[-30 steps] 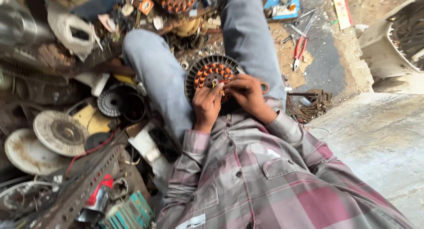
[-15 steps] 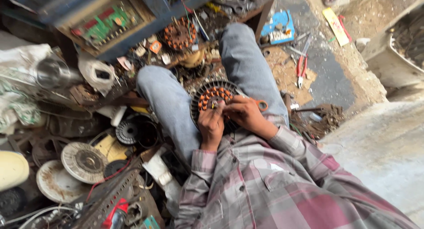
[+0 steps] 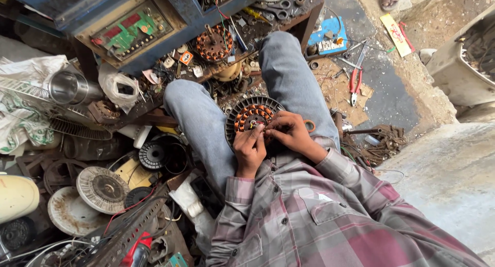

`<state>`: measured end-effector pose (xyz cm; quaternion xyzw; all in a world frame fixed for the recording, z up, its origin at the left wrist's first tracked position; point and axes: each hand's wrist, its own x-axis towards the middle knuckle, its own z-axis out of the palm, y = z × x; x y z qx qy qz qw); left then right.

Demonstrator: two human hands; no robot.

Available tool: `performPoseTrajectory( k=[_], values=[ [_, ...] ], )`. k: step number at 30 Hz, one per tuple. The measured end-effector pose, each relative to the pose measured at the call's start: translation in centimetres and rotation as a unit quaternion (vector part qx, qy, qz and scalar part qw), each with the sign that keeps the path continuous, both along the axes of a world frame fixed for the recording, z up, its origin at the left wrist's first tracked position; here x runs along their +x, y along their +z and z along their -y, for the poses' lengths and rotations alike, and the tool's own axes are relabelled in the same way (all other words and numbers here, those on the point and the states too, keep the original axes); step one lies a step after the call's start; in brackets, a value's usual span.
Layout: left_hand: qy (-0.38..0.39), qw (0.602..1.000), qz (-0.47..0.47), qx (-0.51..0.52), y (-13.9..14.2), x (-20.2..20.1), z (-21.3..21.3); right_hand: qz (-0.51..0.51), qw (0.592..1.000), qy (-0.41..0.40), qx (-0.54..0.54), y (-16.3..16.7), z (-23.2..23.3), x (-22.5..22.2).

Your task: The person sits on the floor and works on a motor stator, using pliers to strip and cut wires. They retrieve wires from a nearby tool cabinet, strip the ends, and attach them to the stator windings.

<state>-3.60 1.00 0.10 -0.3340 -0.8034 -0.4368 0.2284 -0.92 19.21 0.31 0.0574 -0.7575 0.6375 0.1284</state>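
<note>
A round black finned motor housing with orange copper windings, a stator (image 3: 251, 114), rests in my lap between my jeans-clad knees. My left hand (image 3: 249, 149) lies on its near rim, fingertips pressed onto the windings. My right hand (image 3: 292, 135) comes in from the right, thumb and fingers pinched on a thin wire end at the windings. The fingertips of both hands meet over the same spot. A small tape ring (image 3: 309, 126) sits just behind my right hand.
A second copper-wound stator (image 3: 214, 43) lies on a cluttered blue bench (image 3: 178, 4) beside a green circuit board (image 3: 129, 32). Red-handled pliers (image 3: 355, 86) lie on the floor at right. Round metal covers (image 3: 103, 188), a steel can (image 3: 67, 86) and scrap crowd the left; a concrete slab (image 3: 448, 179) lies right.
The view has tilted so the blue bench and circuit board show at the top. Both hands stay on the stator windings, with only small finger movements.
</note>
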Motion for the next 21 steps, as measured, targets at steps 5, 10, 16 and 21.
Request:
performPoseTrajectory(
  k=[5, 10, 16, 21],
  values=[
    [0.029, 0.999, 0.017, -0.034, -0.7, -0.1, -0.1, -0.015, 1.0, -0.012, -0.02, -0.8, 0.5, 0.1],
    [0.038, 0.999, 0.027, 0.004, -1.4, -0.1, -0.1, 0.002, 0.992, -0.12, -0.029, -0.6, 0.4, 0.7],
    [0.027, 0.999, 0.035, -0.012, -1.4, -0.3, 0.1, -0.132, 0.979, -0.059, 0.144, 0.6, 0.6, 1.2],
    [0.023, 0.999, 0.026, -0.011, -1.5, -0.1, 0.1, -0.114, 0.981, -0.053, 0.144, 0.7, 0.6, 0.7]
  ],
)
